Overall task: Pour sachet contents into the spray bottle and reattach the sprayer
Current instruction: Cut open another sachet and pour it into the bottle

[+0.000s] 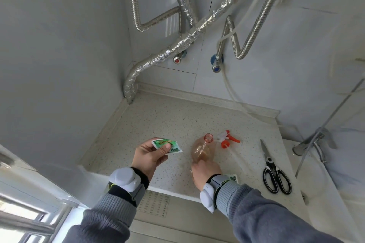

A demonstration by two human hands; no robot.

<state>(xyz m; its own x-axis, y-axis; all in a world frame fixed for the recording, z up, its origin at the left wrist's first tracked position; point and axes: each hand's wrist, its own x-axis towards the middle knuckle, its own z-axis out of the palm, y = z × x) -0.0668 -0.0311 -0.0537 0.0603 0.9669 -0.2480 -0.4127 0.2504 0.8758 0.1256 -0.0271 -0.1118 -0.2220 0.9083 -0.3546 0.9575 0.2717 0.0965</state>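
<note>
We are pinching the sachet point(166, 145) in our left hand point(151, 157), left of the open bottle point(203, 149), which our right hand point(205, 171) is gripping low on the worktop point(158, 120). The sachet seems light and floppy; holding its edge looks best.

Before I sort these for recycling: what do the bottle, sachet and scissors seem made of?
Bottle: clear amber-tinted plastic, probably; you see through it. Sachet: glossy printed film or foil, green and white; which one is unclear. Scissors: bare metal blades, black and white handles, likely plastic.
</note>
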